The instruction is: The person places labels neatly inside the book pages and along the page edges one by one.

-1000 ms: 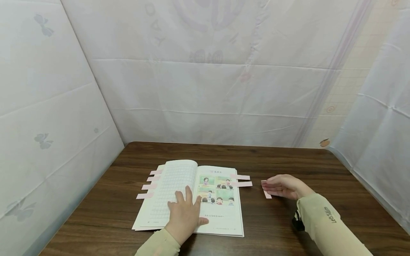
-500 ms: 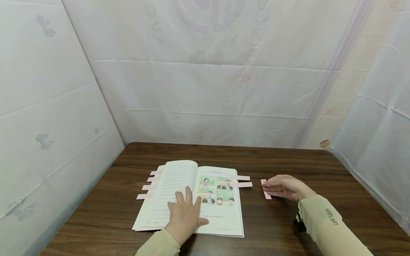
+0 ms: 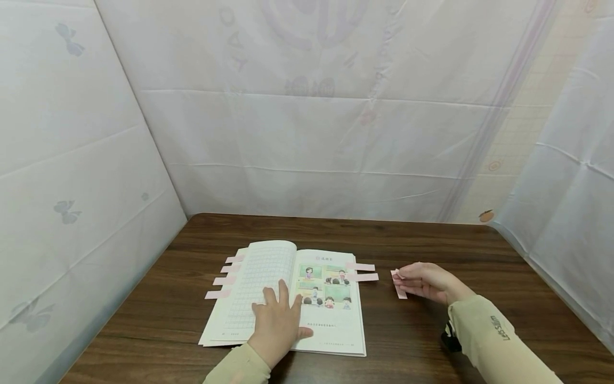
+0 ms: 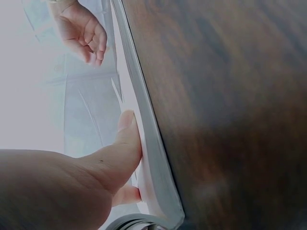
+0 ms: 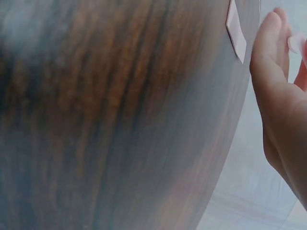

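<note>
An open book (image 3: pixel 331 333) lies on the table, one page showing coloured classroom pictures. My left hand (image 3: pixel 275 322) rests across it near the spine, fingers spread; in the left wrist view its thumb (image 4: pixel 127 132) lies along the page close to the book's lower edge. To the right of the book, my right hand (image 3: pixel 429 282) pinches a pink sticky note (image 5: pixel 295 44), which curls up at the fingertips. Below those fingers a narrow pink sticky-note pad (image 3: pixel 402 294) lies on the wood, partly hidden by the hand in the head view.
Several pink sticky tabs (image 3: pixel 218 294) stick out from the book's left edge. Two more pink tabs (image 3: pixel 366 277) jut out on the right, towards the pad. The dark wooden table (image 3: pixel 408 234) ends at pale hanging cloth (image 3: pixel 307 138) behind and at the sides.
The right hand has lifted slightly at the pad, and a pink sticky note now curls up at its fingertips. The left hand has stayed on the book.
</note>
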Motion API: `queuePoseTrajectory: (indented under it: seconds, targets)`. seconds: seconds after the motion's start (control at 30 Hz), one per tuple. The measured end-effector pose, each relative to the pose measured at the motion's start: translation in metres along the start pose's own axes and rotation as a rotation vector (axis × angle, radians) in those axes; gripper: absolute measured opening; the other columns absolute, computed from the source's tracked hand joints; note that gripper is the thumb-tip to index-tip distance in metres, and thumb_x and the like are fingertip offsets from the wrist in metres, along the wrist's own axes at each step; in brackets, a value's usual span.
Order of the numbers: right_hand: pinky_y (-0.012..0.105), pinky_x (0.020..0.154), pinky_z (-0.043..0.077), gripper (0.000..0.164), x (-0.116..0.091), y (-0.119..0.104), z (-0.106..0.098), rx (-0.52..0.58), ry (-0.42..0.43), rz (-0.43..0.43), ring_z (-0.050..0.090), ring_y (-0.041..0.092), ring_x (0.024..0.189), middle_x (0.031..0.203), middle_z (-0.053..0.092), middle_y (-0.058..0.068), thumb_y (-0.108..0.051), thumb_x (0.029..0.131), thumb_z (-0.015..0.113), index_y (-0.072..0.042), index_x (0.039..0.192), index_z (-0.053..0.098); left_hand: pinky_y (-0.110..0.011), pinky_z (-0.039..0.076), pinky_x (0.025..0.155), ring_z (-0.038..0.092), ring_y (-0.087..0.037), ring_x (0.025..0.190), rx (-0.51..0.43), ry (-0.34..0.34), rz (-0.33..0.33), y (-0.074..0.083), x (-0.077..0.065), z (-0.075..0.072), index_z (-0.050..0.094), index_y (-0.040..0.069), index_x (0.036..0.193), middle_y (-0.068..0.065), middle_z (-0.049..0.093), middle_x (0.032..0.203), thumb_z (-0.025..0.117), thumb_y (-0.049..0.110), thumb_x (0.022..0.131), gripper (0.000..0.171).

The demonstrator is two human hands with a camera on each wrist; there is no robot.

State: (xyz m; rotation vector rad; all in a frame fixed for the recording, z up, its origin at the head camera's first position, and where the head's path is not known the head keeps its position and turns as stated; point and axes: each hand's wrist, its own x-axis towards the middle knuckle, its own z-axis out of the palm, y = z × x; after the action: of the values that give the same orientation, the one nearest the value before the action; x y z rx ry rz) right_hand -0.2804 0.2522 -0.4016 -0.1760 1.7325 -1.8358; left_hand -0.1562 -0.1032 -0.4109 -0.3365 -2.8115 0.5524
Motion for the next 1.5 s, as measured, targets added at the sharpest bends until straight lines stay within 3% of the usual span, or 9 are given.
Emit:
queuePoseTrajectory:
  seconds: [0.23, 0.53, 0.7, 0.8, 0.9, 1.07, 1.33, 1.5]
  targets:
    - [0.028, 0.091, 0.055, 0.014, 0.000, -0.002, 0.007, 0.061, 0.023, -0.029, 0.071, 0.012, 0.097, 0.103, 0.075, 0.004, 0.001, 0.095, 0.059, -0.005, 0.102, 0.070, -0.053, 0.057, 0.064, 0.057, -0.044, 0.106, -0.003, 0.000, -0.001, -0.001, 0.000, -0.001, 0.071, 0.026, 0.123, -0.022, 0.060, 0.134, 0.052, 0.081, 0.075, 0.076]
    - [0.027, 0.089, 0.056, 0.019, 0.001, -0.002, 0.017, -0.002, 0.012, -0.083, 0.071, 0.011, 0.096, 0.105, 0.073, 0.003, 0.004, 0.091, 0.062, -0.009, 0.099, 0.073, -0.053, 0.057, 0.065, 0.057, -0.044, 0.107, -0.016, -0.017, -0.004, 0.000, 0.000, -0.002, 0.071, 0.026, 0.124, -0.022, 0.059, 0.135, 0.052, 0.081, 0.075, 0.075]
    - [0.026, 0.086, 0.057, 0.026, 0.005, -0.002, 0.026, -0.090, 0.092, -0.104, 0.071, 0.013, 0.096, 0.111, 0.072, 0.009, 0.005, 0.089, 0.059, 0.008, 0.115, 0.065, -0.053, 0.057, 0.066, 0.057, -0.044, 0.107, -0.020, -0.019, -0.006, 0.000, 0.000, -0.002, 0.071, 0.026, 0.124, -0.022, 0.059, 0.135, 0.053, 0.080, 0.075, 0.075]
    - [0.026, 0.085, 0.057, 0.031, 0.008, -0.002, 0.033, -0.134, 0.155, -0.128, 0.071, 0.012, 0.095, 0.114, 0.071, 0.011, 0.002, 0.093, 0.053, 0.016, 0.120, 0.059, -0.053, 0.057, 0.066, 0.057, -0.044, 0.107, -0.020, -0.017, -0.005, 0.000, 0.000, -0.001, 0.071, 0.026, 0.124, -0.022, 0.059, 0.135, 0.053, 0.080, 0.075, 0.075]
    - [0.028, 0.086, 0.057, 0.030, 0.008, -0.002, 0.040, -0.137, 0.202, -0.151, 0.072, 0.011, 0.093, 0.110, 0.072, 0.009, -0.006, 0.097, 0.050, 0.013, 0.116, 0.063, -0.053, 0.058, 0.066, 0.057, -0.044, 0.107, -0.021, -0.019, -0.003, 0.000, 0.000, 0.000, 0.071, 0.026, 0.124, -0.022, 0.059, 0.135, 0.053, 0.080, 0.075, 0.075]
    - [0.030, 0.086, 0.058, 0.024, 0.006, -0.002, 0.046, -0.111, 0.228, -0.207, 0.073, 0.011, 0.090, 0.103, 0.074, 0.005, -0.011, 0.097, 0.057, 0.008, 0.109, 0.067, -0.052, 0.058, 0.067, 0.057, -0.044, 0.108, -0.020, -0.030, 0.001, 0.001, 0.000, 0.000, 0.070, 0.026, 0.125, -0.022, 0.058, 0.136, 0.052, 0.080, 0.076, 0.075]
    - [0.023, 0.080, 0.056, 0.038, 0.010, -0.002, 0.053, -0.182, 0.333, -0.184, 0.069, 0.003, 0.090, 0.108, 0.074, 0.002, -0.013, 0.091, 0.069, 0.012, 0.119, 0.063, -0.053, 0.058, 0.067, 0.057, -0.044, 0.108, -0.011, -0.023, 0.000, 0.001, 0.001, 0.001, 0.070, 0.026, 0.124, -0.022, 0.059, 0.135, 0.052, 0.080, 0.076, 0.075]
    - [0.023, 0.079, 0.056, 0.041, 0.012, -0.002, 0.059, -0.179, 0.340, -0.184, 0.069, 0.004, 0.087, 0.101, 0.075, 0.001, -0.008, 0.088, 0.071, 0.016, 0.119, 0.061, -0.052, 0.058, 0.065, 0.057, -0.044, 0.106, -0.011, -0.009, 0.003, 0.000, 0.001, 0.002, 0.071, 0.026, 0.123, -0.022, 0.059, 0.134, 0.052, 0.080, 0.076, 0.075]
